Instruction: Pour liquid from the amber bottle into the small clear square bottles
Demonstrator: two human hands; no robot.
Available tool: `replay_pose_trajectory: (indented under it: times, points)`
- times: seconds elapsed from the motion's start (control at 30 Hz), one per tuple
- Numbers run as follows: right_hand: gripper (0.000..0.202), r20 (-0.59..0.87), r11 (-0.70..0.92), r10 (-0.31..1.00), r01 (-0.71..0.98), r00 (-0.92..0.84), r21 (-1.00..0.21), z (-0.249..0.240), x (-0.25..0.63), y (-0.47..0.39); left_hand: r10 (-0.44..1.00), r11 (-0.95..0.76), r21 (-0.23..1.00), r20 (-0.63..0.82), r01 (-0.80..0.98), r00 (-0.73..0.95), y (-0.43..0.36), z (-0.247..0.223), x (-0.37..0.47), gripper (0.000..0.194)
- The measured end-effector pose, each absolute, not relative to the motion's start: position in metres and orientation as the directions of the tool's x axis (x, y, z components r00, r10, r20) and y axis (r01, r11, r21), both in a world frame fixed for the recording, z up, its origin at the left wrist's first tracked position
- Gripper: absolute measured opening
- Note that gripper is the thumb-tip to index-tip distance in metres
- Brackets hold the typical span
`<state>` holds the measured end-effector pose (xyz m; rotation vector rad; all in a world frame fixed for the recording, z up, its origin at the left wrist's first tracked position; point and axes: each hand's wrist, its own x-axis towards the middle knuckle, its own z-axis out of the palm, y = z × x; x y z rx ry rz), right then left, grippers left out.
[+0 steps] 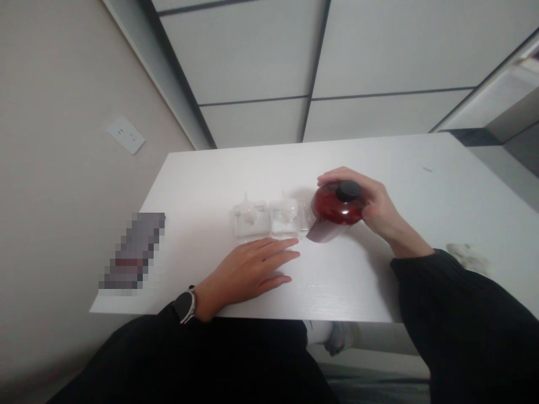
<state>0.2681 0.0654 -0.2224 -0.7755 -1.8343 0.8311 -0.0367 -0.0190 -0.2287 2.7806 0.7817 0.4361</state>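
My right hand [374,202] is wrapped round a dark red, see-through bottle [334,206] with a black cap [348,191]. The bottle leans a little, and a pale label shows on its lower side. Whether its base touches the table is unclear. Just left of it stand small clear square containers: one at the left [251,220] and one in the middle [285,217]. A third clear piece [304,216] is partly hidden by the bottle. My left hand [252,269], fingers stretched and apart, rests on the table in front of the containers, holding nothing.
The white table [202,185] meets a wall with a socket [126,134] at the left. A pixelated flat item [137,252] lies near its left edge. Beside my right sleeve is a crumpled whitish thing [469,257]. Pale panels [252,62] rise behind the table.
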Motion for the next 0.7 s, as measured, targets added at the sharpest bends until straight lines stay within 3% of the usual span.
replay_pose_trajectory:
  times: [0.43, 0.6, 0.7]
  points:
    - [0.076, 0.491, 0.531, 0.841, 0.166, -0.229, -0.831, -0.220, 0.261, 0.066, 0.542, -0.829, 0.290, 0.208, 0.478, 0.814, -0.011, -0.229, -0.038, 0.040]
    - [0.072, 0.479, 0.537, 0.833, 0.191, -0.277, -0.822, -0.220, 0.261, 0.063, 0.538, -0.834, 0.272, 0.209, 0.480, 0.817, -0.006, -0.229, -0.040, 0.040]
    - [0.081, 0.437, 0.498, 0.834, 0.120, -0.337, -0.859, -0.223, 0.263, 0.062, 0.519, -0.852, 0.233, 0.251, 0.469, 0.817, -0.004, -0.227, -0.041, 0.035]
